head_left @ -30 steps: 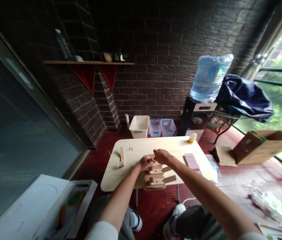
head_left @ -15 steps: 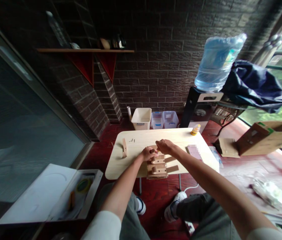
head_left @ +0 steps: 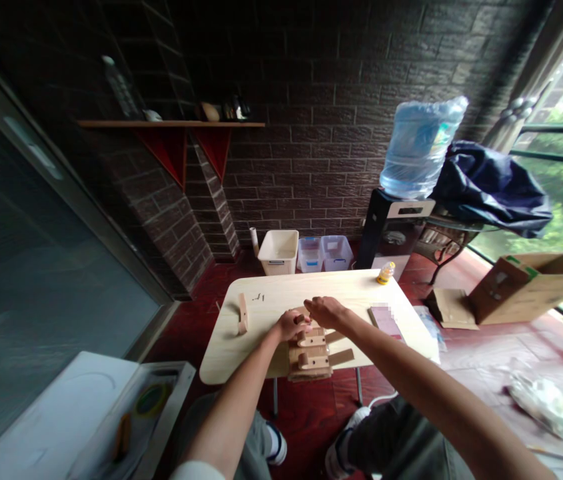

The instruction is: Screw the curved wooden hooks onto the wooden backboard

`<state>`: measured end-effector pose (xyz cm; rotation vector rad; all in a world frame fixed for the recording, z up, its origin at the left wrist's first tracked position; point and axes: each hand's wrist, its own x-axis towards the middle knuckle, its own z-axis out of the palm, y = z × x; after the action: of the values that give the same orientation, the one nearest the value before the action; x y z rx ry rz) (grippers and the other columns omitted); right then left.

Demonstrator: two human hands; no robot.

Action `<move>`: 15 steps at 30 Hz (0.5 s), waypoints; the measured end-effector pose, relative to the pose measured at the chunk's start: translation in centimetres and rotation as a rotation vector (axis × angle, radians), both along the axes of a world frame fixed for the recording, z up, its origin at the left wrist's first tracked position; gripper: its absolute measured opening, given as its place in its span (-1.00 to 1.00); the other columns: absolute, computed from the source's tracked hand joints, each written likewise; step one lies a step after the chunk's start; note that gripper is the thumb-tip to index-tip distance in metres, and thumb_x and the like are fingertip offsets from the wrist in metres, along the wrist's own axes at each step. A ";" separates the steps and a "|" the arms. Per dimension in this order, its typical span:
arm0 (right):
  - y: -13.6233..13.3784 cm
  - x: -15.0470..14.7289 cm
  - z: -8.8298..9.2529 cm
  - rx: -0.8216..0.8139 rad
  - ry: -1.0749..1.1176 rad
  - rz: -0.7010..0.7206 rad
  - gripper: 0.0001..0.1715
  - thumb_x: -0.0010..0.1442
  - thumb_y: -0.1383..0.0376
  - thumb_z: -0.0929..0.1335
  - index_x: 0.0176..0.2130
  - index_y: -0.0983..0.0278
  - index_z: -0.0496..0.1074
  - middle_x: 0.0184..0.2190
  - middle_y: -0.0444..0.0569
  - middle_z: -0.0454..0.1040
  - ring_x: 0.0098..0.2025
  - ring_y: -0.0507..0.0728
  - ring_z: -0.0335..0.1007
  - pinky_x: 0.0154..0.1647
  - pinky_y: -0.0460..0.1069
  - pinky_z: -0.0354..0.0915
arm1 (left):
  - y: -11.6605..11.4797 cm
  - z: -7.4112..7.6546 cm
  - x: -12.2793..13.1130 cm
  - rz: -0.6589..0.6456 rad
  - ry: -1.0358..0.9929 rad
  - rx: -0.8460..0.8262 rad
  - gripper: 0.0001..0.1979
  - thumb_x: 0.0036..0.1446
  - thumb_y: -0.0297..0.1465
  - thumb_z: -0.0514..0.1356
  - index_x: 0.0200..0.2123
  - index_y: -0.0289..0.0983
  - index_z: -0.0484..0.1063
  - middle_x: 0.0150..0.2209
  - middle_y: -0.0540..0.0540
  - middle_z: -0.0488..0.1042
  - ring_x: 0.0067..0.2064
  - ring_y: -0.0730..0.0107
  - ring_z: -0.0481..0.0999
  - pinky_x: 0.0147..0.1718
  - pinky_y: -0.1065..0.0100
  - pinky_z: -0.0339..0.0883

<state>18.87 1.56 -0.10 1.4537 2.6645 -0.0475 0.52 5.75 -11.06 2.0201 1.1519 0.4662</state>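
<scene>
A light wooden assembly (head_left: 312, 353) of stacked blocks and slats sits at the near edge of a small pale table (head_left: 271, 303). My left hand (head_left: 290, 325) is closed on the upper left part of the assembly. My right hand (head_left: 326, 311) reaches over from the right, fingers curled onto the top of the same piece. Whatever small part lies between the fingers is too small to make out. A loose wooden stick (head_left: 242, 313) and a few small screws (head_left: 258, 297) lie on the table's left side.
A yellow glue bottle (head_left: 385, 273) and a flat booklet (head_left: 385, 321) rest on the table's right. Behind are a white basket (head_left: 279, 253), two clear bins (head_left: 323, 253), a water jug (head_left: 417, 148) on a stand. A cardboard box (head_left: 528, 287) lies right; an open white case (head_left: 126, 413) lies left.
Both hands stay on the wooden assembly with only small finger shifts. The head camera tilted up and then back down, so the scene shifted in the frame.
</scene>
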 end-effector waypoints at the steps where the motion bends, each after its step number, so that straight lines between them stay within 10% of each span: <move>1: 0.1 -0.1 -0.2 -0.006 0.021 -0.008 -0.66 0.33 0.30 0.25 0.07 0.33 0.35 -0.12 0.22 0.56 -0.13 0.25 0.55 -0.25 0.02 0.39 | 0.0 0.0 0.0 -0.001 0.000 0.001 -0.68 -0.04 -0.22 0.32 -0.23 -0.29 0.62 -0.21 -0.16 0.59 -0.18 0.19 0.55 -0.14 0.28 0.38; 9: 0.3 0.3 -0.8 -0.012 0.010 -0.159 -0.60 0.32 0.19 0.29 0.05 0.38 0.36 -0.16 0.25 0.57 -0.14 0.26 0.56 -0.23 0.03 0.41 | -0.2 0.1 -0.2 0.006 -0.019 -0.041 -0.63 -0.02 -0.20 0.31 -0.19 -0.30 0.62 -0.17 -0.17 0.58 -0.18 0.19 0.56 -0.16 0.27 0.38; 15: 0.3 0.2 -0.4 0.009 0.004 -0.006 -0.53 0.28 0.33 0.26 0.15 0.41 0.31 -0.08 0.26 0.55 -0.13 0.27 0.56 -0.23 0.05 0.44 | -0.1 -0.6 -0.3 0.035 -0.050 -0.012 -0.65 -0.03 -0.22 0.32 -0.20 -0.31 0.62 -0.22 -0.17 0.57 -0.21 0.18 0.55 -0.21 0.27 0.39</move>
<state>19.10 1.88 -0.52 1.4661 2.6666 -0.0394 0.20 5.68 -11.67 1.9697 1.1587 0.5238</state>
